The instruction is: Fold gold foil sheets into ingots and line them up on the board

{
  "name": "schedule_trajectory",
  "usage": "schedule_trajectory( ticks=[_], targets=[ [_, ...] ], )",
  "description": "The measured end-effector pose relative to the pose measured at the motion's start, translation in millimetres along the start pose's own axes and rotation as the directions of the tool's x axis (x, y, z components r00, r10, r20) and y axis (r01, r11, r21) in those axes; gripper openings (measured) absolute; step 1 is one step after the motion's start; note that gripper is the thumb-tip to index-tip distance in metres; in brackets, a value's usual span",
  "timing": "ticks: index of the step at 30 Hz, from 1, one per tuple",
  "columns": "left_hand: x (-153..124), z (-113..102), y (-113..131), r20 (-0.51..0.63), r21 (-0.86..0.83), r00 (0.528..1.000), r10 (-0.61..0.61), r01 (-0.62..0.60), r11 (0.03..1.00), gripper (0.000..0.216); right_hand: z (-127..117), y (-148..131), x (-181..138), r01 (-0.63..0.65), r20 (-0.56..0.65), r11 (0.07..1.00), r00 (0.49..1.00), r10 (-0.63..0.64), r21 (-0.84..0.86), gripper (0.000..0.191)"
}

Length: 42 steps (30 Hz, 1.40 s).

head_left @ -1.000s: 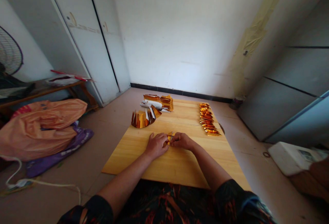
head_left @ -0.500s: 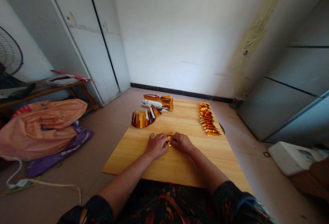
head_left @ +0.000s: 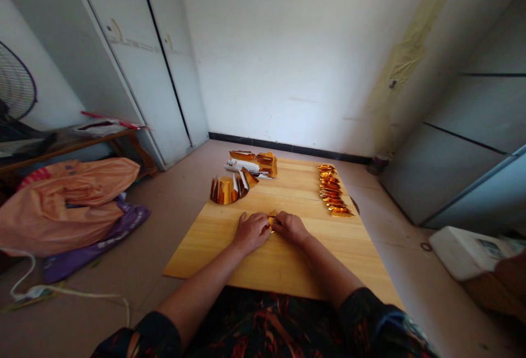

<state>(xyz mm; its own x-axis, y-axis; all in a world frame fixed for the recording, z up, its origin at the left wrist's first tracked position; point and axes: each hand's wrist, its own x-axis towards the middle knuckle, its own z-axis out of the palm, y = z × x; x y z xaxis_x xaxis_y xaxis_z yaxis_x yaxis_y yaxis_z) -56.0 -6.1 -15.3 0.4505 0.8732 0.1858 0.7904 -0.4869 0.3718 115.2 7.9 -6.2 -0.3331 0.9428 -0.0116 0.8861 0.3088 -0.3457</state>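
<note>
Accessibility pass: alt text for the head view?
A left hand and right hand hold a small, shiny gold foil piece on a pale wooden tabletop. Folded, shiny orange-gold foil pieces line its right side; curved gold-and-white sheets sit at left.

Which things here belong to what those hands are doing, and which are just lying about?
Seemingly part of the work:
left hand and right hand, both gripping a small gold piece
curved gold sheets
row of folded gold pieces
wooden board

Seemingly just lying about:
orange bundle
purple bag
white box
</note>
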Motion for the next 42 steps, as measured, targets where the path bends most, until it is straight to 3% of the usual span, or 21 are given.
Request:
schedule_trajectory(
  ticks=[9, 17, 20, 25, 33, 38, 42],
  targets=[
    [2, 5, 0, -0.025, 0.008, 0.999, -0.025, 0.025, 1.000, 0.008, 11, 2, 0, 0.002, -0.065, 1.000, 0.998, -0.002, -0.013, 0.013],
    [2, 5, 3, -0.057, -0.005, 0.997, -0.042, 0.042, 0.999, 0.007, 20, 23, -8, 0.074, -0.300, 0.971, 0.954, -0.002, 0.228, 0.009],
    [2, 5, 3, -0.056, -0.003, 0.998, -0.042, 0.042, 0.999, 0.007, 19, 22, -11, 0.045, -0.286, 0.956, 0.957, 0.042, 0.291, 0.004],
    [2, 4, 3, -0.046, 0.014, 0.998, -0.042, 0.043, 0.999, 0.010, 20, 9, -11, -0.091, -0.193, 0.971, 0.972, 0.134, 0.219, 0.020],
    [4, 6, 3, -0.071, 0.051, 0.997, 0.003, 0.000, 0.999, 0.007, 15, 16, -2, -0.139, -0.179, 0.953, 0.965, 0.191, 0.269, 0.021],
    [4, 5, 9, -0.086, 0.121, 0.996, 0.039, -0.028, 0.992, 0.009, 14, 19, 1, -0.177, -0.240, 0.957, 0.943, 0.232, 0.230, 0.024],
    [4, 6, 16, -0.098, 0.201, 0.993, 0.068, -0.047, 0.979, 0.013, 14, 10, -9, -0.112, -0.329, 0.982, 0.931, 0.158, 0.155, 0.021]
  ],
)
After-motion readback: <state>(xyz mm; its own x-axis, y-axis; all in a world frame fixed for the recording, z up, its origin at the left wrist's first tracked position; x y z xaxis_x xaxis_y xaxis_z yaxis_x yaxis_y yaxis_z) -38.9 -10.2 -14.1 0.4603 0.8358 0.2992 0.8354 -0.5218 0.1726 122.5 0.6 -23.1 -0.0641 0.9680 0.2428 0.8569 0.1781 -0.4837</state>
